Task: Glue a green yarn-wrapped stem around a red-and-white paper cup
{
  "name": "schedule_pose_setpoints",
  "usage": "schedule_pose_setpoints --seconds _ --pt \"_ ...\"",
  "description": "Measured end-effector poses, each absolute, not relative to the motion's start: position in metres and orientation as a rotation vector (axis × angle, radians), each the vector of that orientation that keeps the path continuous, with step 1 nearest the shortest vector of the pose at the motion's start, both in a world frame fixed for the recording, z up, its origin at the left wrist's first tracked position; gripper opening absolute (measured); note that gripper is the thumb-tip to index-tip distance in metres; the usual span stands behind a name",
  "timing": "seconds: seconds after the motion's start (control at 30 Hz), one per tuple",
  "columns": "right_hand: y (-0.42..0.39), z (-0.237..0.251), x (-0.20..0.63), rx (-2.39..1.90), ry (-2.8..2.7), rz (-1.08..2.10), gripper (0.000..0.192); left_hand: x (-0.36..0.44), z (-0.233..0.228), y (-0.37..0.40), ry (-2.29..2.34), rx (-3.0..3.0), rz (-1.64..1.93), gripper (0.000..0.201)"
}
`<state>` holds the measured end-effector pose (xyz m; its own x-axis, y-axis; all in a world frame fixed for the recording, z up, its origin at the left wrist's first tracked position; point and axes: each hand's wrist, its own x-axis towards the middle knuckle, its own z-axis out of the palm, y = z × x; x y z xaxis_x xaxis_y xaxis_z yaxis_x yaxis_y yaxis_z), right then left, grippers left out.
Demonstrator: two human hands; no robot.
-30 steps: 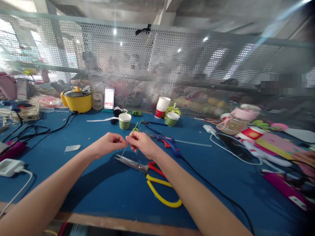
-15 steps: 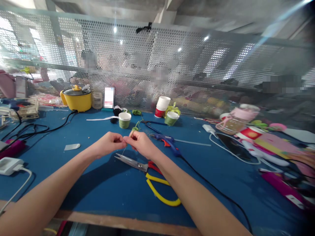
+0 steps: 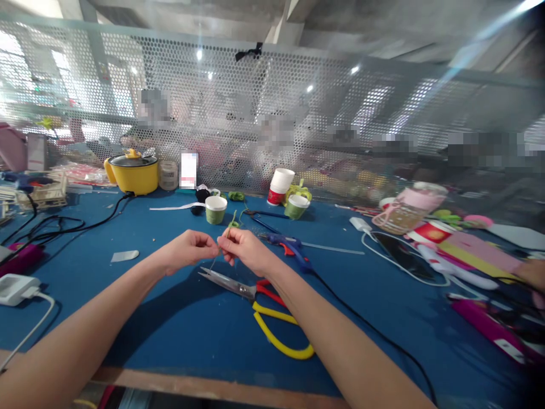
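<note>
My left hand (image 3: 189, 251) and my right hand (image 3: 247, 249) meet above the middle of the table, fingertips almost touching. My right thumb and fingers pinch a thin piece of green yarn (image 3: 234, 218), whose upper end sticks up past the knuckles. A fine strand hangs below the fingertips. My left fingers are closed in a pinch at the same spot; what lies between them is too small to make out. Under the hands lie scissors (image 3: 230, 282) with red and yellow handles, blades slightly apart. My right forearm passes over part of the handles.
A blue glue gun (image 3: 293, 247) with a black cord lies right of the hands. Behind stand a green paper cup (image 3: 216, 211), another green cup (image 3: 297, 208) and a yellow pot (image 3: 135, 175). A phone (image 3: 402, 255) with white cable lies right. A person's hand (image 3: 532, 274) shows at the right edge.
Both hands have shifted very slightly to the right, still together. At the far right, another person's hand has moved. The scissors and glue gun stay put.
</note>
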<state>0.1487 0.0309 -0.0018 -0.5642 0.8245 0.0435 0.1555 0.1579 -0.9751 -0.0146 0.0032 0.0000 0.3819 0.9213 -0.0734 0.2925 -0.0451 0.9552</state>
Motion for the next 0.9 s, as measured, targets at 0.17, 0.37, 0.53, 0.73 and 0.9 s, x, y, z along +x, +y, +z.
schedule_pose_setpoints --seconds 0.17,0.37,0.53,0.73,0.9 --pt "0.031 -0.004 0.148 -0.954 -1.854 1.377 0.027 -0.018 0.004 0.001 1.174 1.68 0.751 0.024" --pt "0.03 -0.004 0.146 -1.022 -1.859 1.278 0.029 -0.015 0.004 0.001 1.195 1.712 0.788 0.021" --pt "0.028 -0.004 0.145 -1.092 -1.89 1.18 0.027 -0.007 -0.002 0.002 1.231 1.647 0.841 0.019" --pt "0.028 -0.009 0.142 -1.1 -1.876 1.136 0.03 -0.006 -0.008 0.004 1.216 1.624 0.831 0.02" --pt "0.03 -0.007 0.144 -1.073 -1.844 1.222 0.033 -0.007 -0.007 0.004 1.188 1.598 0.828 0.018"
